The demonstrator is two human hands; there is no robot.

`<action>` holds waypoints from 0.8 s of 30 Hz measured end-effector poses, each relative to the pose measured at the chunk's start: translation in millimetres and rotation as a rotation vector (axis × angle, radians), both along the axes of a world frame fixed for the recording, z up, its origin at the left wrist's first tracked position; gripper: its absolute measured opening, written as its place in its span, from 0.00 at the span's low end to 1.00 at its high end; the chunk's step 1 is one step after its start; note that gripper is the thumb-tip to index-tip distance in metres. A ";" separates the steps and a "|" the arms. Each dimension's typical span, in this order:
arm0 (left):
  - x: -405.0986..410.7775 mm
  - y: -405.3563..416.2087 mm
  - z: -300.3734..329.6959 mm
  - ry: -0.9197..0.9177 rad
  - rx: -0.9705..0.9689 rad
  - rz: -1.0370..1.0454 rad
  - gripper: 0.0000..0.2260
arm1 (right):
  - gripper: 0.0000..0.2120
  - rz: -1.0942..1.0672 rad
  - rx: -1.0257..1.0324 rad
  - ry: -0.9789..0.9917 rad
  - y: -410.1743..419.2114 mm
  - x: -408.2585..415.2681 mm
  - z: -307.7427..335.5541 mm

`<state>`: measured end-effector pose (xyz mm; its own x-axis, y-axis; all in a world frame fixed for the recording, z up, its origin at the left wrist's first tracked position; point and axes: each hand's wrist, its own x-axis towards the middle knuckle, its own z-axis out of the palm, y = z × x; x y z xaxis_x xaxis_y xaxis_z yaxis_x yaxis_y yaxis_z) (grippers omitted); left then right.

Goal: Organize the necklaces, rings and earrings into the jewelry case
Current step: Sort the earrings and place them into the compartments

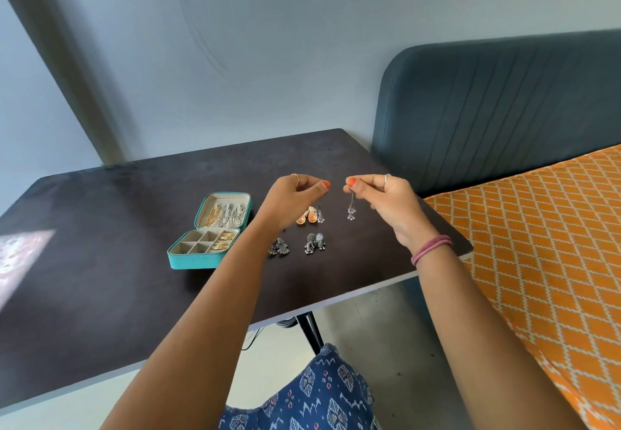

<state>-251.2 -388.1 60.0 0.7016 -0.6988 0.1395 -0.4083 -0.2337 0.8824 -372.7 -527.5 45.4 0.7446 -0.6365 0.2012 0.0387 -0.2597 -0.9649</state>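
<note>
The right hand (386,201) pinches a silver dangling earring (351,209) with small beads, hanging under its fingertips. The left hand (292,199) pinches its twin (320,214). The open teal jewelry case (210,231) lies left of both hands.

A single head-worn wide-angle view looks forward and down from above the person's lap across the dark matte rectangular bench (134,295), near enough that both forearms fill the foreground, with the pale blue-grey wall (268,59) bowed at the top.
</note>
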 end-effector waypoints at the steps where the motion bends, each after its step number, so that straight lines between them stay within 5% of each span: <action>1: 0.6 0.7 -0.6 0.042 -0.019 0.004 0.08 | 0.09 -0.004 0.016 0.004 0.4 0.1 -0.6; 8: 3.4 6.4 2.9 0.203 -0.120 0.056 0.13 | 0.12 0.009 0.085 0.047 2.9 8.6 -3.8; 24: 34.9 4.3 7.0 0.220 -0.224 0.120 0.16 | 0.21 0.099 0.137 -0.036 8.7 67.0 7.2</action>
<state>-216.2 -383.8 67.0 0.8075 -0.5783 0.1161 -0.1835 -0.0592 0.9812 -305.7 -518.7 52.6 0.7991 -0.5834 0.1450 0.0928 -0.1186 -0.9886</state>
